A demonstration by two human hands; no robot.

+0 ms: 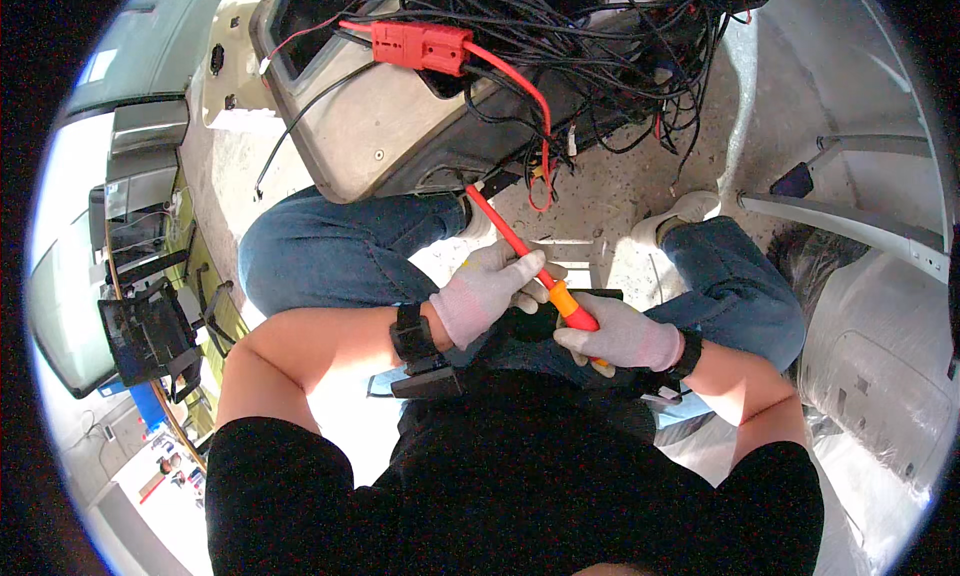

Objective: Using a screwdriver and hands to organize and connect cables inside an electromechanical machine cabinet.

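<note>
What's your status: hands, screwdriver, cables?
Left hand on screwdriver shaft, right hand around handle. Tip near beige panel, contact unclear. Black cables heaped beyond; red cable right of tip.

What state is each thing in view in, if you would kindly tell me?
Red-and-yellow long-shafted screwdriver, held aslant, pointing toward the upper left.
White-gloved left hand, closed around the red shaft.
White-gloved right hand, gripping the red-and-yellow handle.
Red rectangular plastic connector, seemingly joined.
Thick red cable, bent in a curve.
Thin black cable bundle, tangled and heaped.
</note>
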